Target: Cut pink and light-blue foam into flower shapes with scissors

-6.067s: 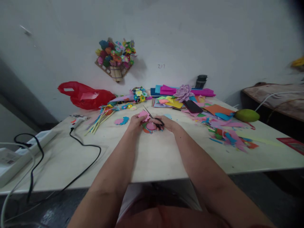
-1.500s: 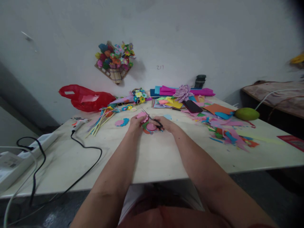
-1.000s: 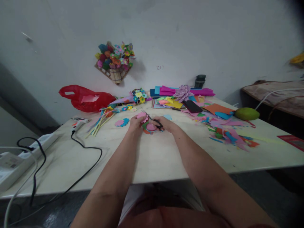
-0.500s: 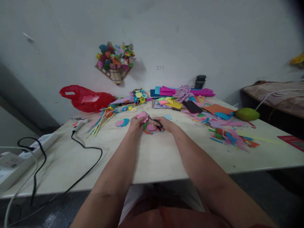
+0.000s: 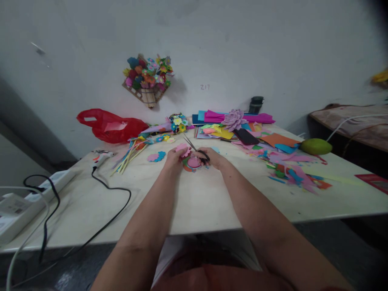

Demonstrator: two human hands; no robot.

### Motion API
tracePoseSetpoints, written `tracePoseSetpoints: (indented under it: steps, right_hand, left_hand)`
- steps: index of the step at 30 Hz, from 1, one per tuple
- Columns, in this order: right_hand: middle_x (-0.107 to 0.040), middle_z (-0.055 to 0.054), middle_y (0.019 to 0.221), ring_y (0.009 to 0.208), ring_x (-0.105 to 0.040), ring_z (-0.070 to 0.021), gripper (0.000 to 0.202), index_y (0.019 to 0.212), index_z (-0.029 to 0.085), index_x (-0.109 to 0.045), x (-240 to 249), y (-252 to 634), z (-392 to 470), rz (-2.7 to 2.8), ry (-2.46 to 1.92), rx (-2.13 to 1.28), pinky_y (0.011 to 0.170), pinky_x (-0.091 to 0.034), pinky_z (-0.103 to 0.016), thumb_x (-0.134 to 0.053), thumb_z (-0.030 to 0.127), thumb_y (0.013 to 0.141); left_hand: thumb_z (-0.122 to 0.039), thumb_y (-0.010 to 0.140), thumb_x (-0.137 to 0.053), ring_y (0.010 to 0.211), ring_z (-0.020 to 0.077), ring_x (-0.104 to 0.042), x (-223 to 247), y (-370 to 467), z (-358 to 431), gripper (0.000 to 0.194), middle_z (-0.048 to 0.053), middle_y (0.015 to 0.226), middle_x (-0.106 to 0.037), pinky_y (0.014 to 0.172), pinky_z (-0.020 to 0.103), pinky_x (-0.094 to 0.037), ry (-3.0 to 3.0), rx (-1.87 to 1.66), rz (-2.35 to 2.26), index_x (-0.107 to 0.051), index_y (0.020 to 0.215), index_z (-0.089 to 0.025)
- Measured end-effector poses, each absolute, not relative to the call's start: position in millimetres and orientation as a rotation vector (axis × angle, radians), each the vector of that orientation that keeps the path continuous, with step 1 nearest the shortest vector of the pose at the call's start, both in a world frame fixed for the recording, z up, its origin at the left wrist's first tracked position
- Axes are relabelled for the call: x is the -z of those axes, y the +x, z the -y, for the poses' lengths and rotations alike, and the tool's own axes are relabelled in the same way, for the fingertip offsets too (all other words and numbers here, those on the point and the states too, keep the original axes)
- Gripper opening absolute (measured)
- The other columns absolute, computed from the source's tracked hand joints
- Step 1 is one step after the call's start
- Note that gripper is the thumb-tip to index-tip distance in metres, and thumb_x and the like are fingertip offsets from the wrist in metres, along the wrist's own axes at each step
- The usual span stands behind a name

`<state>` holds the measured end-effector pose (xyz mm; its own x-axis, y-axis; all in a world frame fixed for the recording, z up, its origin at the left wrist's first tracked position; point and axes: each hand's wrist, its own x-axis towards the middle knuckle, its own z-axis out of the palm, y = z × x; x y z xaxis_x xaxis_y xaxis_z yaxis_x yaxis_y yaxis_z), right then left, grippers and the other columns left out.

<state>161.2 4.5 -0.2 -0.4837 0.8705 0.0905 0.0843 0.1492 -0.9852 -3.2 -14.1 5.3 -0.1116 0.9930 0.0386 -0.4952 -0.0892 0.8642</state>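
Person's at the bench (image 5: 201, 202), both hands out front & close together. L hand, i.e. left hand (image 5: 174, 157), pinches a pink scalloped pc. (image 5: 182, 150) b/w thumb & fingers, held just above the benchtop. R hand, i.e. right hand (image 5: 214, 159), is wrapped on the dark handles of the scissors (image 5: 190, 143); blades point up-left, right beside the pc.'s R edge, & look slightly parted. Can't tell if they touch it.

Step in hand, prob.: trimming the scalloped edge into petals. Next move calls for L hand turning the pc. a bit so the next bit of edge meets the blades, w/ fingertips clear of the cut; R hand then needs only a short, controlled snip, as thin sheet would likely bend if pushed.

Just below the hands: a pink disc (image 5: 194, 162) w/ orange & green bits round it, partly hidden. Off to the left, a pink-and-blue scalloped pair (image 5: 156, 156) lies flat, approx. the same shape. Offcuts (image 5: 298, 176) are heaped well to the right.
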Motion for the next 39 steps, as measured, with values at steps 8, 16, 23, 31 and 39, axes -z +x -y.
tracePoseSetpoints:
  steps: [8, 16, 23, 31, 39]
  right_hand:
    - [-0.057, 0.003, 0.053, 0.040, -0.050, -0.0084, 0.022, 0.085, 0.014, -0.062, -2, 159, -4, 1.507, -0.880, -1.414, 0.034, -0.023, -0.019, -0.068, 0.031, 0.074]
    - [-0.062, 0.000, 0.057, 0.043, -0.055, -0.0105, 0.029, 0.086, 0.013, -0.062, 0, 159, -8, 1.441, -0.814, -1.411, 0.034, -0.024, -0.020, -0.072, 0.034, 0.069]
    - [-0.064, 0.001, 0.058, 0.045, -0.057, -0.0102, 0.032, 0.092, 0.015, -0.059, 1, 158, -14, 1.290, -0.897, -1.351, 0.035, -0.026, -0.018, -0.076, 0.023, 0.066]
    - [-0.060, 0.005, 0.057, 0.048, -0.055, -0.0089, 0.037, 0.094, 0.016, -0.059, -4, 157, -12, 1.212, -0.913, -1.346, 0.039, -0.028, -0.018, -0.076, 0.017, 0.061]
    - [-0.053, 0.008, 0.054, 0.043, -0.044, -0.0062, 0.032, 0.088, 0.017, -0.060, -9, 156, -7, 1.248, -0.905, -1.310, 0.040, -0.028, -0.018, -0.074, 0.017, 0.059]
  left_hand:
    - [-0.015, 0.054, -0.082, 0.060, 0.0125, -0.062, -1, -6, 11, 0.023, 0.008, 0.073, -0.071, 0.059, 0.024, -0.055, 0.865, -1.482, -0.804, -0.069, 0.071, -0.010]
    - [-0.033, 0.056, -0.084, 0.037, 0.0058, -0.043, 6, -9, 4, 0.030, 0.000, 0.046, -0.056, 0.038, 0.020, -0.034, 1.058, -1.428, -0.876, -0.065, 0.062, -0.011]
    - [-0.033, 0.053, -0.085, 0.037, 0.0049, -0.040, 7, -8, 4, 0.033, -0.003, 0.043, -0.050, 0.039, 0.020, -0.028, 1.198, -1.399, -0.846, -0.059, 0.059, -0.013]
    - [-0.026, 0.046, -0.088, 0.036, 0.0018, -0.037, 0, -3, 11, 0.068, -0.005, 0.058, -0.058, 0.037, 0.018, -0.025, 1.275, -1.289, -0.839, -0.064, 0.108, -0.011]
    - [-0.027, 0.046, -0.089, 0.041, 0.0040, -0.045, 8, -1, 8, 0.065, -0.001, 0.065, -0.064, 0.040, 0.019, -0.031, 1.350, -1.188, -0.880, -0.066, 0.105, -0.015]
